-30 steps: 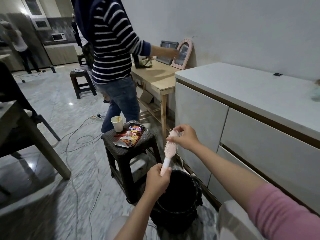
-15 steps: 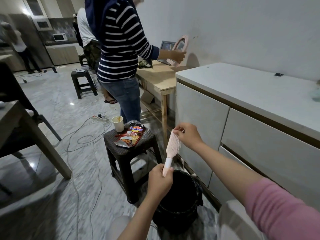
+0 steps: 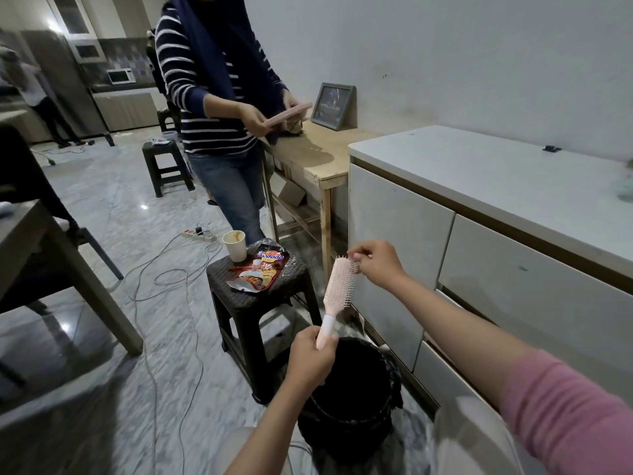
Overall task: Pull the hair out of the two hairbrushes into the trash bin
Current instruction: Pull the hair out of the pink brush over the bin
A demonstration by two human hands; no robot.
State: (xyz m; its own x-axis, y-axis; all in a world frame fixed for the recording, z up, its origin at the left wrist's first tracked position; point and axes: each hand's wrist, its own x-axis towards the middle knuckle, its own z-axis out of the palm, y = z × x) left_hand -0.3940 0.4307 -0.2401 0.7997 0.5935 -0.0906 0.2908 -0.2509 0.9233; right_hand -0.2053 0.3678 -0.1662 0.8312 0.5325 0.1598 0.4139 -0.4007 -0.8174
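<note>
Above the black trash bin [image 3: 346, 399], which stands on the marble floor [image 3: 137, 354] just beside the white cabinet [image 3: 479, 234], I log one pink hairbrush [image 3: 337, 289], tilted, head up, bristles toward the cabinet. My left hand [image 3: 313, 356] is wrapped round its pale handle; my right hand [image 3: 378, 265] pinches at the bristles near the brush tip, whether on hair I cannot tell. Left of the bin, touching or nearly so, a dark plastic stool [image 3: 260, 303] carries a paper cup [image 3: 235, 246] and an opened snack packet [image 3: 262, 270] lettered "Sedaap". Cables [image 3: 164, 279] trail over open floor further left, toward a grey desk corner [image 3: 41, 255]. Behind the stool, a person in a striped top [image 3: 209, 97] holds a flat pink item beside a wooden desk [image 3: 308, 156] bearing a framed picture [image 3: 333, 106], print unreadable.
</note>
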